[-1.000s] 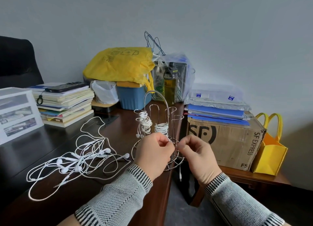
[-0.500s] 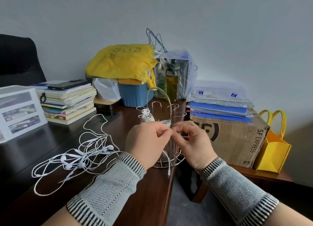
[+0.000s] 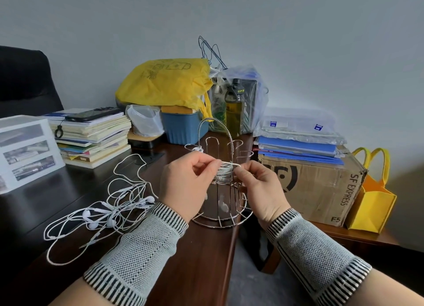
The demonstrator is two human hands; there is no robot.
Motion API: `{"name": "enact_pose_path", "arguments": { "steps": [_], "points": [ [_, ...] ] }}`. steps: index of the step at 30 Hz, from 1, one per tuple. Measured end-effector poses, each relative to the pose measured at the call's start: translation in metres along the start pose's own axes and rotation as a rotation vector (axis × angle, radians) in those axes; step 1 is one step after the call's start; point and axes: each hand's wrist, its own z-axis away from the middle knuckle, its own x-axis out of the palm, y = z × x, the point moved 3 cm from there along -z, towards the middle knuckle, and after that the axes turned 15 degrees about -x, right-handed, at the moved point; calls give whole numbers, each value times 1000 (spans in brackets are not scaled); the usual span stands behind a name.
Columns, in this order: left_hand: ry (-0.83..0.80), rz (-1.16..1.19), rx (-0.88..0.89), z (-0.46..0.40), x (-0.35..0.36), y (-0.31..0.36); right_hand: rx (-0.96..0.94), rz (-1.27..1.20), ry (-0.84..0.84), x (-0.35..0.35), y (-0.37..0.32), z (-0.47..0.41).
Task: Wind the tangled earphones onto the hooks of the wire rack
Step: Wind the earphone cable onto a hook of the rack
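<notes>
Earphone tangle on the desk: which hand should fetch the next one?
Left. The left hand is on the same side as the earphone tangle, whose cables lie beside its sleeve. The right hand is across the wire rack, pinching the cord on the wound hook, and could likely keep it taut.

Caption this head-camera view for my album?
Both hands pinch a white earphone cord on the wire rack.

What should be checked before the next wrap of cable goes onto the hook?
1. Left hand pinches the cable: ok.
2. Right hand pinches the cable: ok.
3. Cable coil sits on a hook of the wire rack: ok.
4. Rack upright on the desk: ok.
5. Tangled earphones lie apart from the rack: ok.
6. Loose cable free of snags below the coil: cannot tell.
</notes>
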Motion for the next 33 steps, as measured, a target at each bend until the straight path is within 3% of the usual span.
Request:
{"name": "enact_pose_path", "arguments": {
  "steps": [5, 10, 13, 33],
  "points": [
    [83, 6, -132, -2, 1, -8, 16, 79, -7, 8, -2, 2],
    [67, -355, -79, -1, 4, -7, 95, 93, 40, 12, -4, -1],
    [53, -444, -76, -3, 5, -8, 122, 119, 46, 12, -4, -3],
    [-33, -243, -134, -2, 18, -28, 240, 156, 62, 5, -3, -14]
  ]
}}
